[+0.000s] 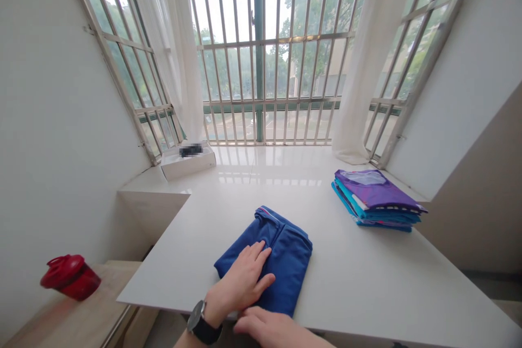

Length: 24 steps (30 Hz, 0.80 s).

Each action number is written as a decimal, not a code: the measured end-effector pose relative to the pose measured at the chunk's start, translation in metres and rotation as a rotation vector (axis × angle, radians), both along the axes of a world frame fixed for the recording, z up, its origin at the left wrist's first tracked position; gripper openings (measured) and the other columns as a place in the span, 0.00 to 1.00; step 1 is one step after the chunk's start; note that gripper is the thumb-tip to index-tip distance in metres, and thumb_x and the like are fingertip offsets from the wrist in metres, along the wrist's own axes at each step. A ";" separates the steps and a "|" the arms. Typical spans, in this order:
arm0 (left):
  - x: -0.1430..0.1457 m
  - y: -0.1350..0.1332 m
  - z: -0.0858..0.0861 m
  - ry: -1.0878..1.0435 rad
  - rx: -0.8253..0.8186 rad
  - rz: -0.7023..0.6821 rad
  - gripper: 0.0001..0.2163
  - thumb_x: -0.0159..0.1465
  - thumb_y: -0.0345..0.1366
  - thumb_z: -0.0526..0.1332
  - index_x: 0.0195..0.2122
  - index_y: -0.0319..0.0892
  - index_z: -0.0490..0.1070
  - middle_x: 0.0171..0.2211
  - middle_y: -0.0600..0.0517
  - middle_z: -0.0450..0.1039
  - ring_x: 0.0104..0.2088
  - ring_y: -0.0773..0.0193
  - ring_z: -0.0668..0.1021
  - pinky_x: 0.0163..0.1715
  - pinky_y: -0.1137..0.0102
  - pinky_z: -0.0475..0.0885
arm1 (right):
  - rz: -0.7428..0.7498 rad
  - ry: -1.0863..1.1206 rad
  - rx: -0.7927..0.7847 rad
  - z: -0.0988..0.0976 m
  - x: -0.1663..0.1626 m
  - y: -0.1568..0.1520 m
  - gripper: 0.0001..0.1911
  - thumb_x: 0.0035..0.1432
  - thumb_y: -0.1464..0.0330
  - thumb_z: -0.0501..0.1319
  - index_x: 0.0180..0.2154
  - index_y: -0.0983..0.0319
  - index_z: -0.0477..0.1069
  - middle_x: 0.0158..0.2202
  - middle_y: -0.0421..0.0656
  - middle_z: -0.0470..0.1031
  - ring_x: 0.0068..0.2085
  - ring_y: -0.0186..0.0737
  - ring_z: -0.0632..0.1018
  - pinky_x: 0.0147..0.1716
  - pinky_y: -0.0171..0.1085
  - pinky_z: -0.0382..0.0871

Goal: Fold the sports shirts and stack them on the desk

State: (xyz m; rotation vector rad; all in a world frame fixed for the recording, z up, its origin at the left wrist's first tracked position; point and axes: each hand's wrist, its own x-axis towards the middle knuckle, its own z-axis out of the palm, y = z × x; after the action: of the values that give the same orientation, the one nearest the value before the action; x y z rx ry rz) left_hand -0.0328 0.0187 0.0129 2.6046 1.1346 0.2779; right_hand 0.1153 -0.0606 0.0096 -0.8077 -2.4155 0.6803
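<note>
A folded dark blue garment (287,261) lies near the front edge of the white table, with a thin red and white trim line at its far end. My left hand (244,277), wearing a black-strapped watch (199,321), rests flat on the garment with its fingers stretched out. Close below it, my right hand (269,329) is at the garment's near edge, back of the hand up. Its fingers point left and look loosely bent, and their tips are partly blurred. The garment's near left corner is hidden behind my hands.
To the right on the white table (367,277) sits a stack of folded purple and turquoise clothes (379,201). A white box (190,166) with a blurred dark item stands back left. A red lidded bucket (73,277) rests on a lower wooden surface, left. Curtains (354,92) frame the barred window.
</note>
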 end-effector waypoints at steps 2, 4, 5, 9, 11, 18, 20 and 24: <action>0.002 -0.005 -0.006 0.032 0.014 -0.003 0.29 0.68 0.41 0.56 0.69 0.40 0.52 0.70 0.39 0.50 0.69 0.46 0.56 0.66 0.49 0.55 | -0.015 0.079 -0.140 0.037 0.027 0.010 0.09 0.63 0.66 0.59 0.45 0.53 0.74 0.43 0.38 0.81 0.41 0.37 0.80 0.42 0.30 0.70; 0.005 -0.007 -0.010 0.031 0.049 -0.009 0.30 0.67 0.36 0.55 0.70 0.41 0.49 0.71 0.41 0.47 0.69 0.47 0.53 0.67 0.49 0.53 | -0.211 0.136 -0.202 0.063 0.055 0.032 0.10 0.65 0.65 0.55 0.39 0.55 0.76 0.38 0.39 0.81 0.39 0.37 0.79 0.43 0.33 0.70; 0.005 -0.006 -0.010 0.018 0.063 -0.020 0.31 0.66 0.33 0.54 0.70 0.42 0.48 0.71 0.42 0.46 0.70 0.48 0.53 0.67 0.49 0.52 | -0.319 0.176 -0.196 0.069 0.067 0.047 0.13 0.65 0.63 0.54 0.38 0.57 0.76 0.37 0.40 0.81 0.37 0.38 0.79 0.41 0.34 0.71; -0.002 0.019 -0.002 -0.007 0.001 -0.132 0.36 0.58 0.24 0.52 0.70 0.45 0.49 0.71 0.48 0.49 0.69 0.55 0.54 0.68 0.52 0.51 | -0.639 0.204 -0.141 0.047 0.109 0.118 0.16 0.63 0.58 0.52 0.35 0.59 0.75 0.35 0.43 0.81 0.36 0.41 0.78 0.41 0.37 0.71; -0.010 0.038 0.005 -0.008 -0.035 -0.167 0.38 0.54 0.22 0.52 0.68 0.48 0.52 0.69 0.50 0.54 0.69 0.56 0.56 0.68 0.50 0.51 | -0.733 0.158 -0.132 0.023 0.124 0.145 0.17 0.62 0.58 0.51 0.35 0.60 0.75 0.35 0.44 0.81 0.37 0.42 0.78 0.40 0.37 0.71; 0.001 0.088 0.032 -0.002 0.039 -0.158 0.25 0.57 0.20 0.52 0.53 0.45 0.71 0.50 0.47 0.76 0.53 0.56 0.75 0.56 0.60 0.68 | -0.956 0.057 -0.147 -0.029 0.144 0.177 0.17 0.62 0.59 0.52 0.42 0.59 0.75 0.40 0.44 0.81 0.35 0.41 0.80 0.40 0.39 0.70; 0.024 0.101 0.036 0.000 0.091 -0.119 0.18 0.62 0.24 0.51 0.50 0.43 0.73 0.46 0.45 0.77 0.48 0.54 0.77 0.52 0.60 0.70 | -1.004 0.028 -0.140 -0.032 0.143 0.184 0.19 0.63 0.59 0.51 0.45 0.59 0.75 0.45 0.45 0.80 0.40 0.43 0.80 0.42 0.39 0.69; 0.070 0.138 0.030 0.012 0.077 -0.022 0.15 0.67 0.30 0.52 0.50 0.38 0.73 0.49 0.38 0.75 0.50 0.48 0.76 0.52 0.55 0.68 | -0.976 -0.040 -0.113 -0.031 0.132 0.198 0.20 0.65 0.57 0.50 0.46 0.58 0.76 0.52 0.45 0.76 0.49 0.43 0.77 0.47 0.38 0.66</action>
State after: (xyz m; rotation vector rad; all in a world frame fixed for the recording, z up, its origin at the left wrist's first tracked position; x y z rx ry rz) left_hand 0.0374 0.1564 0.0427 2.6877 1.1191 0.3076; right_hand 0.2476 0.1376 -0.0216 -1.8428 -1.6799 0.3859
